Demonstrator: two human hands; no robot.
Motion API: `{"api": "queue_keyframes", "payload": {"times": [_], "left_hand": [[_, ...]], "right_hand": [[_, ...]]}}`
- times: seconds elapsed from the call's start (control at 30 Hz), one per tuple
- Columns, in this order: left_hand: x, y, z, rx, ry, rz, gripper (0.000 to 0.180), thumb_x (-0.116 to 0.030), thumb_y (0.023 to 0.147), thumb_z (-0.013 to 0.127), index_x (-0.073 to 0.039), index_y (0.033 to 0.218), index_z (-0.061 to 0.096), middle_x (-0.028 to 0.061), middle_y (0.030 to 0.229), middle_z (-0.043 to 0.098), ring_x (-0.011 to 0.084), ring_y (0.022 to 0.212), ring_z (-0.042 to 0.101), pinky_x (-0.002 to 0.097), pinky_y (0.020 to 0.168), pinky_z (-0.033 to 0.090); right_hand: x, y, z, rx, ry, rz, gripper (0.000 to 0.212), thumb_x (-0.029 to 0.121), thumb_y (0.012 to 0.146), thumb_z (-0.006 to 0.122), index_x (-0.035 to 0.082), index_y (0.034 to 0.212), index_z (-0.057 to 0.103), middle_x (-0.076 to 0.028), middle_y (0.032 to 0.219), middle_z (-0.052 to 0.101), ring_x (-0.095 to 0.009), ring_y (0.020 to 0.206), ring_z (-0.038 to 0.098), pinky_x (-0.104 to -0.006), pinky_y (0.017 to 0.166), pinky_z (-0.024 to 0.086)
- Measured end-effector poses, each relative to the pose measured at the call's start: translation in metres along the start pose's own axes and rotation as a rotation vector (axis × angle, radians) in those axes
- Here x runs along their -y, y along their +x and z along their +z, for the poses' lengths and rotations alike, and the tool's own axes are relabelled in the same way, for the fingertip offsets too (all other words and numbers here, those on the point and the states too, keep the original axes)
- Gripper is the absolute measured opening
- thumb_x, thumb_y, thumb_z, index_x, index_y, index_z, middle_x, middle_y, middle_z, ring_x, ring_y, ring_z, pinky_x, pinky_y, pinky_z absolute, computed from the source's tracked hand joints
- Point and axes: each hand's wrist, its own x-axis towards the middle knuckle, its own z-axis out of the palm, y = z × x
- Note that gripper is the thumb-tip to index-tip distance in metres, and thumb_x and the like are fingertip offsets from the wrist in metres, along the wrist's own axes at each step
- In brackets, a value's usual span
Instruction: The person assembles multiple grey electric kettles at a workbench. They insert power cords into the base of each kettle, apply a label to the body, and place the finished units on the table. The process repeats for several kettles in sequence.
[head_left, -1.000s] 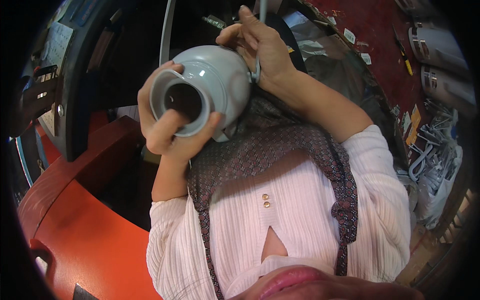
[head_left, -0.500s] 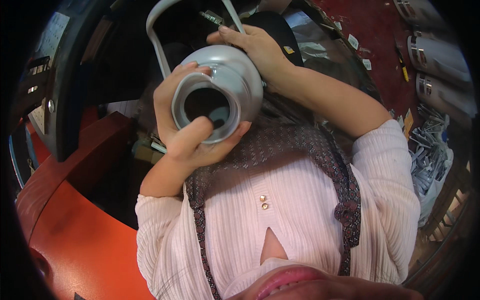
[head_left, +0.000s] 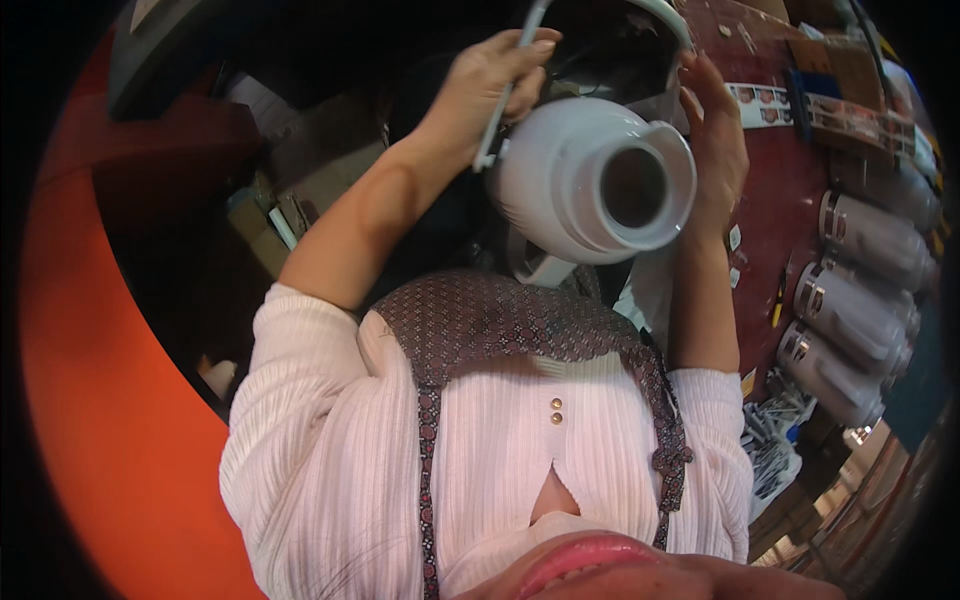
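Fingers [head_left: 713, 90] beside pale jug [head_left: 545, 165], canisters [head_left: 850, 318] rightward

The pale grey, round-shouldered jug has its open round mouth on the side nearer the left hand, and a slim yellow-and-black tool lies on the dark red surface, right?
Not quite: in the head view, the pale grey, round-shouldered jug has its open round mouth nearer the right hand. The slim yellow-and-black tool does lie on the dark red surface.
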Motion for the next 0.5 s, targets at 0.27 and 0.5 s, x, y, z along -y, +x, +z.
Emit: {"api": "queue_keyframes", "payload": {"times": [0.27, 0.5], "left_hand": [[-0.008, 0.013, 0.023, 0.097, 0.101, 0.037, 0.037, -0.029, 0.101, 0.058, -0.002, 0.126, 0.057, -0.0084, 0.057, 0.040, 0.0006, 0.049, 0.034, 0.0181, 0.047, 0.025], [0.003, 0.011, 0.025, 0.116, -0.095, 0.115, 0.033, -0.024, 0.100, 0.059, -0.003, 0.126, 0.060, -0.0078, 0.059, 0.042, 0.0011, 0.049, 0.032, 0.0179, 0.047, 0.025]], "right_hand": [[0.048, -0.011, 0.008, 0.355, -0.217, -0.198, 0.037, 0.031, 0.098, 0.051, -0.001, 0.106, 0.069, -0.013, 0.105, 0.073, -0.026, 0.110, 0.065, -0.0451, 0.112, 0.030], [0.042, -0.021, 0.007, 0.347, -0.212, -0.193, 0.030, 0.023, 0.102, 0.045, 0.001, 0.095, 0.065, -0.012, 0.105, 0.073, -0.022, 0.105, 0.065, -0.0443, 0.112, 0.030]]}}
